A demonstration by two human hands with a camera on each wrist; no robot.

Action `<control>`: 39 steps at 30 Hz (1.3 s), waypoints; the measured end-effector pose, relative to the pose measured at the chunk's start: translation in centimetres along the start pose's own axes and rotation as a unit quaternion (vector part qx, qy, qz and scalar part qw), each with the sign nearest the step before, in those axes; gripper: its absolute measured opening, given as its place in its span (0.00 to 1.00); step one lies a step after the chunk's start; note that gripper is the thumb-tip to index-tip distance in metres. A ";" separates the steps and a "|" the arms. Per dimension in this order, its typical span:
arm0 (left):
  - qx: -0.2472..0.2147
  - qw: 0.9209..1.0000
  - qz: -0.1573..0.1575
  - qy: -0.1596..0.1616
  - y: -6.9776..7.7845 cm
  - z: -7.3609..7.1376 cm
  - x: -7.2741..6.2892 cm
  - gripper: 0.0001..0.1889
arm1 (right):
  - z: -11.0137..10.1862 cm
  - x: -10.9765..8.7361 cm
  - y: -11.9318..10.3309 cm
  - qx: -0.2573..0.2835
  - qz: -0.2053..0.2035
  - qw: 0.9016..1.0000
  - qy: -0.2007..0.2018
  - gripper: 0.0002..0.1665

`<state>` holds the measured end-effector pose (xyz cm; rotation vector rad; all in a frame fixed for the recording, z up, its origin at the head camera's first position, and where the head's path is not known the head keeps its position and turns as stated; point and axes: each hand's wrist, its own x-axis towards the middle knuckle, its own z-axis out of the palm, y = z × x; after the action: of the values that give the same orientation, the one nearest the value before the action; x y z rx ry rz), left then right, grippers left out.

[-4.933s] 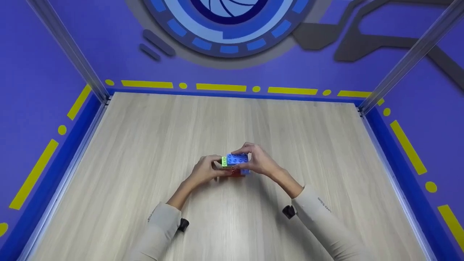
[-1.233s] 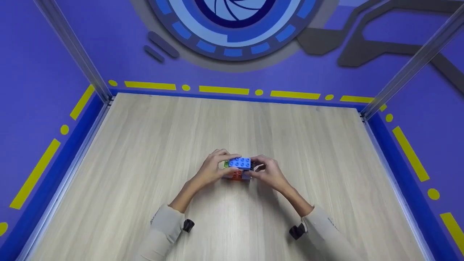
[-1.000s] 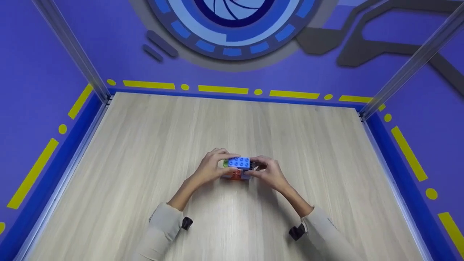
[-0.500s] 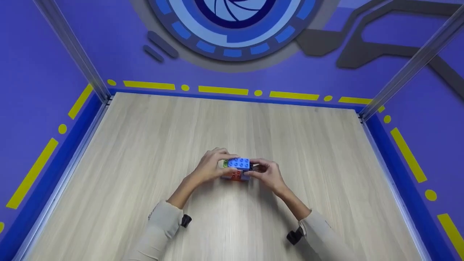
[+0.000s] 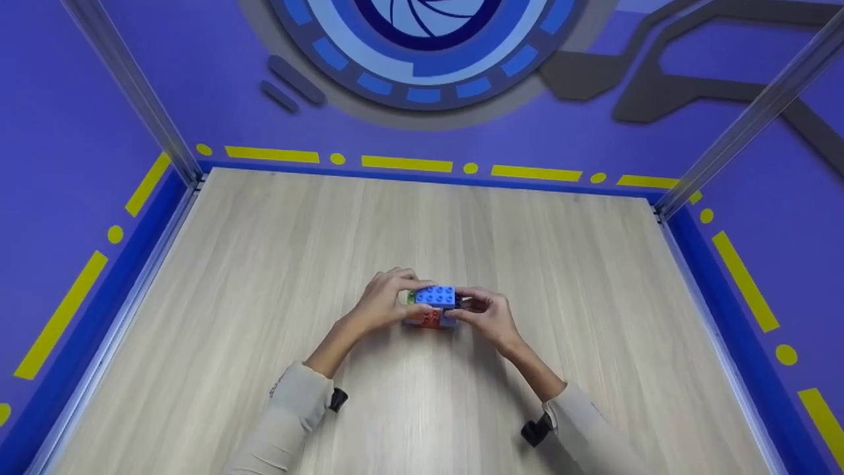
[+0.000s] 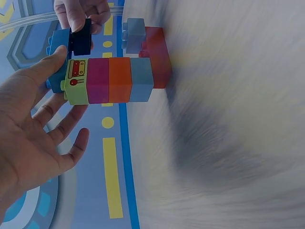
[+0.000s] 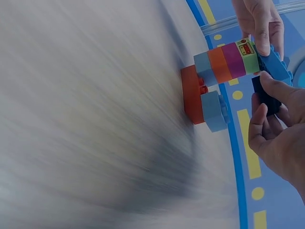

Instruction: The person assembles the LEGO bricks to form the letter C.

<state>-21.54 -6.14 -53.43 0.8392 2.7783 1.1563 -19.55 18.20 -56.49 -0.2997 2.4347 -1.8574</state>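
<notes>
A toy-brick stack stands on a red base brick [image 6: 161,57]. Its tower has a light-blue brick [image 6: 142,79], an orange one [image 6: 120,79], a magenta one [image 6: 98,80] and a lime-green one [image 6: 77,90] with a printed picture. A blue brick [image 5: 435,297] lies across the top, reaching out to the right. My left hand [image 5: 382,307] grips this blue brick between thumb and fingers. My right hand [image 5: 491,320] pinches a black brick [image 7: 267,97] at the underside of the blue brick's overhanging end; whether they are joined I cannot tell.
Another light-blue brick [image 7: 214,110] sits on the right end of the base, below the black one. The wooden table [image 5: 422,409] is bounded by blue walls [image 5: 422,142] with yellow markings and metal corner posts [image 5: 745,112].
Several seconds ago my right hand held the blue brick and my left was at the green one. Now my left hand holds the blue brick and my right a black brick. The last second shows little movement.
</notes>
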 end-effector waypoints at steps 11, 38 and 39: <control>0.018 1.000 0.010 0.006 0.0 0.1 0.2 0.24 | -0.3 0.1 0.4 0.013 0.014 1.000 -0.016 0.25; 0.012 1.000 0.006 0.002 0.2 0.1 0.1 0.25 | 0.1 -0.2 1.2 0.101 0.023 0.995 0.002 0.27; 0.013 1.000 0.007 0.002 0.1 0.1 0.1 0.24 | 0.2 -0.3 1.2 0.105 0.026 0.994 0.005 0.27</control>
<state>-21.50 -5.93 -53.44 0.8605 2.8018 1.1280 -19.38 18.36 -57.74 -0.2116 2.2041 -2.0736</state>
